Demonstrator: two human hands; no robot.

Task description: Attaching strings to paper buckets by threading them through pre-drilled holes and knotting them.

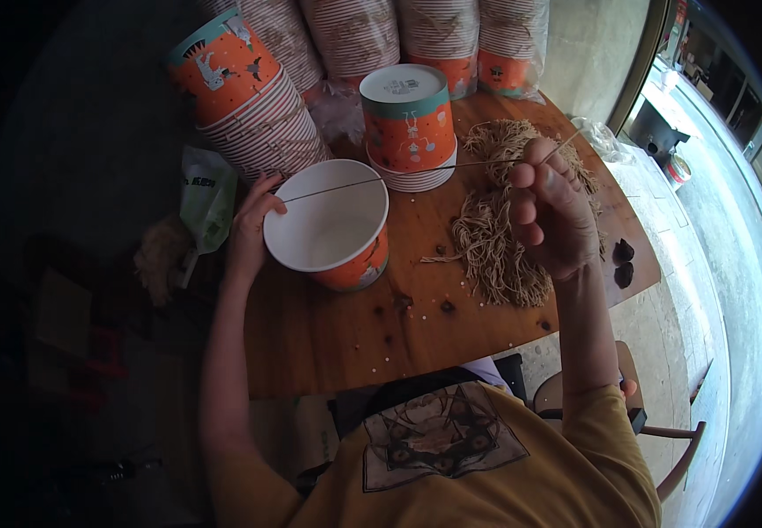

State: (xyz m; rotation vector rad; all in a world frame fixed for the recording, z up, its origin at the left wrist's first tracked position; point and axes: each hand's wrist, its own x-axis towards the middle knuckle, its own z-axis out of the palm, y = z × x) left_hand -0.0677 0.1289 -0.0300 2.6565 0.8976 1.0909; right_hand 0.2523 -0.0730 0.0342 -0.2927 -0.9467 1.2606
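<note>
My left hand [253,224] grips the left side of an orange paper bucket [359,266], which tilts with its white inside [328,216] facing up. A thin cord [434,169] runs taut from the fingers of my left hand, across the bucket's mouth, to my right hand [559,207]. My right hand is raised over the table's right side, its thumb and fingers pinching the cord. A short end of cord sticks out beyond those fingertips. Below and behind my right hand lies a heap of tan cords [497,242] on the wooden table [328,339].
An upside-down stack of orange buckets [407,132] stands mid-table, with a leaning stack [262,114] to its left. Bagged stacks [438,40] line the back. Two dark pieces [624,264] lie near the right edge. A chair [627,374] stands at the lower right.
</note>
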